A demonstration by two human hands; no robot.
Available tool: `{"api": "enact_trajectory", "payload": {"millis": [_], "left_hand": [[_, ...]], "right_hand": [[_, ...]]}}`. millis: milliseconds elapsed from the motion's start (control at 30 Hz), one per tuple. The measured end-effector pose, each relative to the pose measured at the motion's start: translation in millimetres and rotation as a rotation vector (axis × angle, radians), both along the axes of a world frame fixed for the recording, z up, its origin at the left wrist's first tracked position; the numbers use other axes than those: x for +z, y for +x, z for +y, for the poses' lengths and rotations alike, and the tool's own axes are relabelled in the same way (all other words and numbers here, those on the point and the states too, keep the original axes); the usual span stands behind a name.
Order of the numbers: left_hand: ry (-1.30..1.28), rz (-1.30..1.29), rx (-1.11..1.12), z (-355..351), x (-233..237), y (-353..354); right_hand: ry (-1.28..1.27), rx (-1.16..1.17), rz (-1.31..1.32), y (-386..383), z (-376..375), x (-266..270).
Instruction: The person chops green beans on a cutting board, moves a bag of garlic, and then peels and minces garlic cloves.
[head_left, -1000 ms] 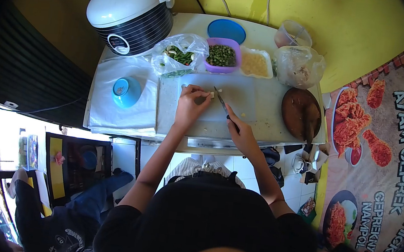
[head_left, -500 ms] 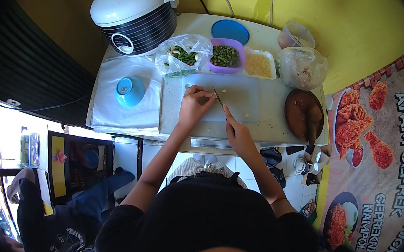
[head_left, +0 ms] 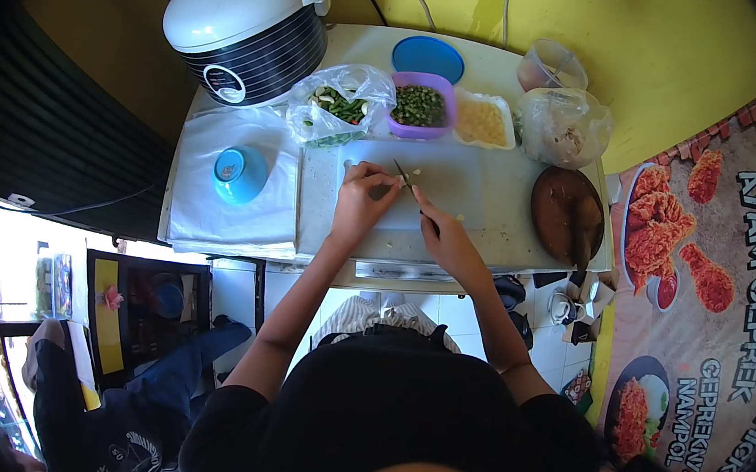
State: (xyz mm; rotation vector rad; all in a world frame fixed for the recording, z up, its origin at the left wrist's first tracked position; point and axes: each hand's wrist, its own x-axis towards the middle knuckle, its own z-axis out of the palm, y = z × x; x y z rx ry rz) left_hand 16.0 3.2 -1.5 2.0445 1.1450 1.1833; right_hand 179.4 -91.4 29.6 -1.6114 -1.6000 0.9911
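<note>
My right hand (head_left: 441,236) is wrapped round the handle of a small knife (head_left: 404,174), its blade pointing up and left over a pale cutting board (head_left: 453,175). Beside the blade, the fingertips of my left hand (head_left: 365,201) are pinched on a small pale piece (head_left: 401,182), too small to identify. A few pale bits lie on the board. Behind it stand a plastic bag with green vegetables (head_left: 341,106), a purple container of chopped greens (head_left: 420,107) and a white tray of pale pieces (head_left: 483,121).
A rice cooker (head_left: 245,28), an upturned blue bowl (head_left: 239,173) on plastic sheets, a blue lid (head_left: 428,59), a clear bag (head_left: 566,129), a clear tub (head_left: 552,67) and a stone mortar with pestle (head_left: 567,215) surround the board. Another person (head_left: 134,413) is at lower left.
The knife and my right hand have shifted slightly left, with the blade closer to my left fingertips. The whole view has shifted slightly.
</note>
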Motion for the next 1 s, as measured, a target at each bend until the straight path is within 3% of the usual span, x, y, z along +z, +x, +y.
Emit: {"api": "enact_trajectory", "payload": {"millis": [100,233,333,400,833,1000], "left_hand": [[-0.027,-0.016,0.002,-2,0,2],[-0.010,-0.017,0.037,-3,3,3],[-0.017,-0.017,0.052,-4,4,3],[-0.026,-0.019,0.055,-3,3,3],[-0.033,-0.025,0.064,-4,3,2],[-0.056,-0.018,0.086,-6,6,3]], "right_hand": [[-0.028,0.001,0.145,2,6,-10],[0.087,0.006,0.151,4,-15,-14],[-0.033,-0.029,0.082,10,-33,-8],[0.093,-0.018,0.077,14,-35,-14],[0.097,0.005,0.050,-2,-20,-8],[0.089,0.027,-0.104,-1,-21,-3]]}}
